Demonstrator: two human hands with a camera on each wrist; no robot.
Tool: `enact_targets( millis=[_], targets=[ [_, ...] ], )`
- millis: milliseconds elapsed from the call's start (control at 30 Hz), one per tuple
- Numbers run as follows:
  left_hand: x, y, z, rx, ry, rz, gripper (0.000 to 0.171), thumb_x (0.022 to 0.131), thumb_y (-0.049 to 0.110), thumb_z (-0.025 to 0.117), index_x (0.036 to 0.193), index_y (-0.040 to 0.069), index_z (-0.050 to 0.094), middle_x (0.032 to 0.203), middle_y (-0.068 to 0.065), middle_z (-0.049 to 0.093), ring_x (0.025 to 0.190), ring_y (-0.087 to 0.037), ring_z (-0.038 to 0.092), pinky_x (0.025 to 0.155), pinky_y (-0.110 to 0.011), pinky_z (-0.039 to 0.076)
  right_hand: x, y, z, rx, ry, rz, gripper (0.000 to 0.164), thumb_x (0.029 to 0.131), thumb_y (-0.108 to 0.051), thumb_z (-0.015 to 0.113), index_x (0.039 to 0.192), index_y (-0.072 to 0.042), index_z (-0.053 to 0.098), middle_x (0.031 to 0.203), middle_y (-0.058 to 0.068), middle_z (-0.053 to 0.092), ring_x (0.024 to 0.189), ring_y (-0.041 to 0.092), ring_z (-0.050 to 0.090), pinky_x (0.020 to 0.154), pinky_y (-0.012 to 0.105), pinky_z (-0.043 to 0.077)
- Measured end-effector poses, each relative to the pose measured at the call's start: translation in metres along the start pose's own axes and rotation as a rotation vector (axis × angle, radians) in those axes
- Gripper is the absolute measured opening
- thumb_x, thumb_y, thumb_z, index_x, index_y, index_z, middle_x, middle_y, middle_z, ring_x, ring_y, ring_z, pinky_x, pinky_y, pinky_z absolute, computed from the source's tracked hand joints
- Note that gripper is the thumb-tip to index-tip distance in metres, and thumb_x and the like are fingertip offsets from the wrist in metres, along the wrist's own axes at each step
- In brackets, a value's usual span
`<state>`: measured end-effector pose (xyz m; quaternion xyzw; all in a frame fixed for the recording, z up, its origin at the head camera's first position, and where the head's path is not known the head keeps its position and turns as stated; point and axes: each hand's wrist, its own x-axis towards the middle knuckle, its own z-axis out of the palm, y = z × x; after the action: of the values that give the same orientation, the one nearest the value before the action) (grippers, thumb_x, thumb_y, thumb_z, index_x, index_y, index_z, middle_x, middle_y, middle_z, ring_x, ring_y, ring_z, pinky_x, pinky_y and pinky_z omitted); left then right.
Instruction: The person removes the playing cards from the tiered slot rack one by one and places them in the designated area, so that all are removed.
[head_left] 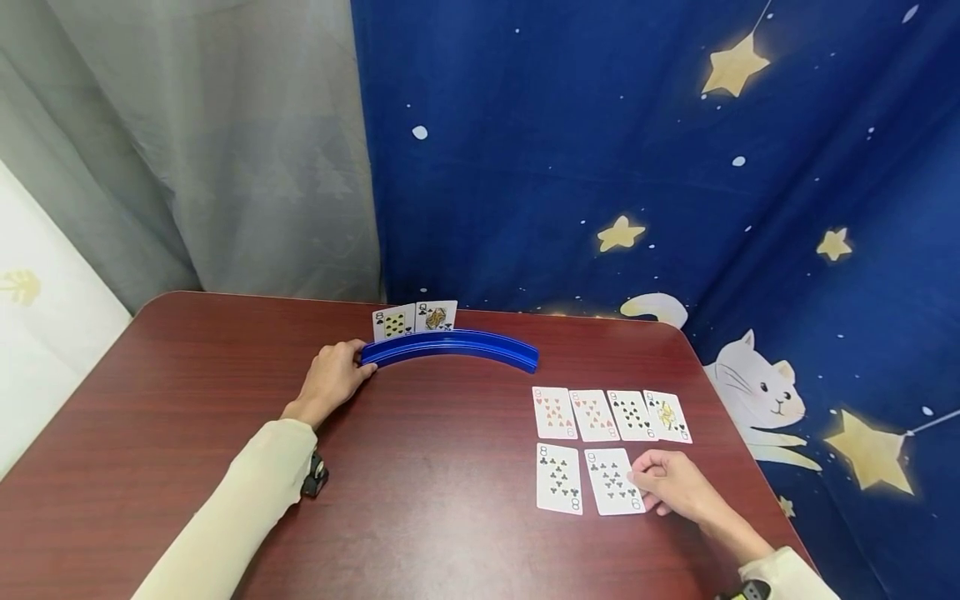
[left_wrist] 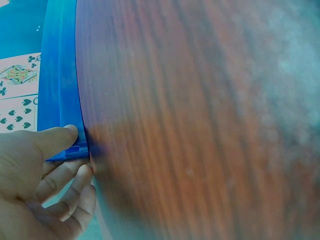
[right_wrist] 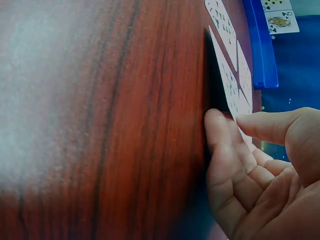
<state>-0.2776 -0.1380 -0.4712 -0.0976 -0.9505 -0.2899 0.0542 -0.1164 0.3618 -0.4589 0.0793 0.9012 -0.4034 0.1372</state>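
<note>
My left hand [head_left: 332, 377] grips the left end of a curved blue card holder [head_left: 450, 342]; in the left wrist view the thumb lies on top of it and fingers are beneath its end. Two playing cards stand in the holder, a spade card [head_left: 394, 322] and a queen of clubs [head_left: 436, 317]. My right hand [head_left: 672, 486] pinches the lower right edge of a nine of clubs [head_left: 613, 481] between thumb and fingers. In the right wrist view, this card's near edge is raised off the table. Beside it lies an eight of clubs [head_left: 558, 478].
Above these cards, a row holds two heart cards, the left one [head_left: 554, 413] and its neighbour [head_left: 596, 416], then a black number card [head_left: 632, 415] and a queen [head_left: 667, 416]. The dark red wooden table [head_left: 420, 467] ends at a blue star-patterned curtain [head_left: 525, 167].
</note>
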Motion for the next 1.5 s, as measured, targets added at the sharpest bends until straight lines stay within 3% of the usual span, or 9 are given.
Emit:
enact_targets(
  millis=[433, 667, 867, 967, 1100, 1233, 1367, 1500],
  targets=[
    [-0.001, -0.001, -0.003, -0.008, 0.001, -0.001, 0.039, 0.092, 0.014, 0.07, 0.122, -0.009, 0.061, 0.101, -0.025, 0.07, 0.085, -0.032, 0.066, 0.079, -0.051, 0.053, 0.002, -0.009, -0.004, -0.112, -0.008, -0.015, 0.018, 0.089, -0.016, 0.072, 0.078, -0.006, 0.061, 0.059, 0.002, 0.064, 0.053, 0.014, 0.061, 0.046, 0.03, 0.048],
    [-0.001, -0.004, -0.005, -0.012, 0.005, 0.004, 0.038, 0.092, 0.014, 0.07, 0.121, -0.009, 0.062, 0.101, -0.025, 0.069, 0.084, -0.032, 0.066, 0.079, -0.051, 0.053, 0.017, -0.031, -0.013, -0.121, 0.102, -0.082, 0.014, 0.09, -0.017, 0.071, 0.086, -0.005, 0.066, 0.067, 0.004, 0.067, 0.059, 0.014, 0.061, 0.051, 0.028, 0.049],
    [-0.001, -0.004, -0.004, -0.014, 0.012, 0.014, 0.038, 0.092, 0.014, 0.07, 0.121, -0.008, 0.062, 0.1, -0.024, 0.07, 0.083, -0.031, 0.067, 0.077, -0.05, 0.053, 0.044, -0.058, -0.004, -0.057, 0.242, -0.202, 0.013, 0.091, -0.014, 0.071, 0.098, -0.003, 0.069, 0.076, 0.008, 0.068, 0.067, 0.016, 0.061, 0.056, 0.025, 0.049],
    [-0.001, -0.003, -0.003, -0.016, 0.012, 0.015, 0.037, 0.091, 0.014, 0.071, 0.121, -0.007, 0.063, 0.1, -0.023, 0.07, 0.083, -0.031, 0.067, 0.077, -0.05, 0.054, 0.057, -0.071, 0.006, -0.007, 0.261, -0.242, 0.015, 0.091, -0.014, 0.072, 0.101, -0.004, 0.07, 0.081, 0.012, 0.07, 0.067, 0.019, 0.06, 0.057, 0.024, 0.048],
    [-0.001, -0.001, -0.003, -0.011, 0.012, 0.018, 0.035, 0.091, 0.014, 0.071, 0.119, -0.007, 0.064, 0.097, -0.022, 0.071, 0.081, -0.03, 0.066, 0.076, -0.049, 0.054, 0.072, -0.089, 0.021, 0.082, 0.242, -0.283, 0.017, 0.091, -0.014, 0.072, 0.104, -0.003, 0.07, 0.091, 0.017, 0.072, 0.074, 0.026, 0.065, 0.06, 0.024, 0.051],
    [-0.001, 0.001, -0.003, -0.013, 0.016, 0.022, 0.033, 0.09, 0.014, 0.072, 0.116, -0.006, 0.066, 0.095, -0.02, 0.071, 0.079, -0.029, 0.066, 0.075, -0.048, 0.053, 0.088, -0.107, 0.037, 0.175, 0.221, -0.311, 0.023, 0.091, -0.013, 0.073, 0.108, 0.002, 0.069, 0.096, 0.014, 0.073, 0.078, 0.015, 0.067, 0.066, 0.028, 0.056],
    [-0.001, 0.001, -0.003, -0.014, 0.016, 0.017, 0.034, 0.091, 0.014, 0.072, 0.117, -0.006, 0.066, 0.096, -0.02, 0.071, 0.08, -0.029, 0.066, 0.075, -0.048, 0.053, 0.102, -0.127, 0.055, 0.284, 0.179, -0.336, 0.027, 0.09, -0.007, 0.072, 0.113, 0.005, 0.067, 0.102, 0.018, 0.072, 0.081, 0.006, 0.067, 0.072, 0.04, 0.059],
    [-0.002, 0.001, -0.002, -0.016, 0.007, 0.014, 0.035, 0.091, 0.014, 0.071, 0.119, -0.006, 0.065, 0.098, -0.022, 0.071, 0.082, -0.03, 0.067, 0.076, -0.049, 0.053, 0.113, -0.143, 0.074, 0.337, 0.158, -0.354, 0.028, 0.089, -0.004, 0.071, 0.116, 0.005, 0.067, 0.106, 0.021, 0.071, 0.083, 0.006, 0.068, 0.069, 0.036, 0.059]
  ],
)
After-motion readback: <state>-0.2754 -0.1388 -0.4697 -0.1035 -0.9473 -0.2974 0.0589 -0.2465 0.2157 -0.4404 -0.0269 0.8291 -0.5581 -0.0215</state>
